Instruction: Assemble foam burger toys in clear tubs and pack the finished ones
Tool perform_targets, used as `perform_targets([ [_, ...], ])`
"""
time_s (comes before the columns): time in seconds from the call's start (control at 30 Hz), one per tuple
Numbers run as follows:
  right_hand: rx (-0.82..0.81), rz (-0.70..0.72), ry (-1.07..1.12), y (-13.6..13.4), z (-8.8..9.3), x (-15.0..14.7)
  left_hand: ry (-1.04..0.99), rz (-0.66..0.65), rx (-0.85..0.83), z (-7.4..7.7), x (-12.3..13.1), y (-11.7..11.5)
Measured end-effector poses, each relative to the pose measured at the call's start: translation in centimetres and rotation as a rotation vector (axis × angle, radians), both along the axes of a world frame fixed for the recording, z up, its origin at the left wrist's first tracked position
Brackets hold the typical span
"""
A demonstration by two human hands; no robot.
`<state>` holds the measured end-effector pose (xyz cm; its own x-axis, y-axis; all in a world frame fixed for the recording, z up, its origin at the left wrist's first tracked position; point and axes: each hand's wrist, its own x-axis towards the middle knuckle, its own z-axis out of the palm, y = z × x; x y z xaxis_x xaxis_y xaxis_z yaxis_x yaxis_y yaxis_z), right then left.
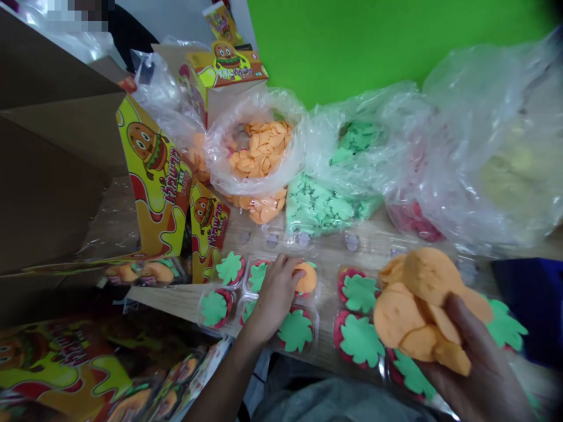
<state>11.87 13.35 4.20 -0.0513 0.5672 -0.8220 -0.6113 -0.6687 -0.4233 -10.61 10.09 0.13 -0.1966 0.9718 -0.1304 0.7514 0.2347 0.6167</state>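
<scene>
My left hand (278, 290) is closed, its fingertips on a flat orange round slice (307, 279) over a cup of a clear plastic tray (314, 319). Green leaf-shaped pieces (295, 330) lie on red pieces in that tray's cups; my hand hides part of some. My right hand (472, 357) grips a loose bunch of orange round slices (424, 302) above a second clear tray. Green leaf-shaped pieces (361, 340) on red ones show in that tray too, partly covered by the bunch.
Behind the trays stand open plastic bags of orange slices (264, 149), green pieces (323, 202), red pieces (416, 220) and pale yellow pieces (510, 173). Printed burger boxes (153, 176) and a large cardboard box (48, 152) are at left. A dark blue object (532, 308) sits at right.
</scene>
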Motion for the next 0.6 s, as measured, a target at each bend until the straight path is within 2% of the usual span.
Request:
perform_targets([
  [0.1, 0.045, 0.082, 0.048, -0.3, -0.8, 0.3, 0.158, -0.022, 0.014, -0.5, 0.1, 0.1],
  [0.2, 0.093, 0.149, 0.093, -0.6, -1.0, 0.0, 0.094, 0.021, 0.057, 0.1, 0.2, -0.2],
  [0.3, 0.091, 0.209, 0.142, -1.1, -0.2, -1.1, -0.233, 0.039, 0.077, 2.3, 0.8, -0.2],
  [0.4, 0.086, 0.319, 0.218, -1.5, 0.9, -2.3, -0.503, -0.071, 0.028, 5.2, 1.4, 0.2],
  [0.5, 0.115, 0.416, 0.230, -1.7, 1.7, -3.3, -0.502, -0.210, 0.104, 7.0, 1.8, 0.4],
  [0.6, 0.167, 0.439, 0.152, -1.7, 1.5, -3.8, -0.453, -0.212, 0.249, 7.4, 2.5, -0.4],
])
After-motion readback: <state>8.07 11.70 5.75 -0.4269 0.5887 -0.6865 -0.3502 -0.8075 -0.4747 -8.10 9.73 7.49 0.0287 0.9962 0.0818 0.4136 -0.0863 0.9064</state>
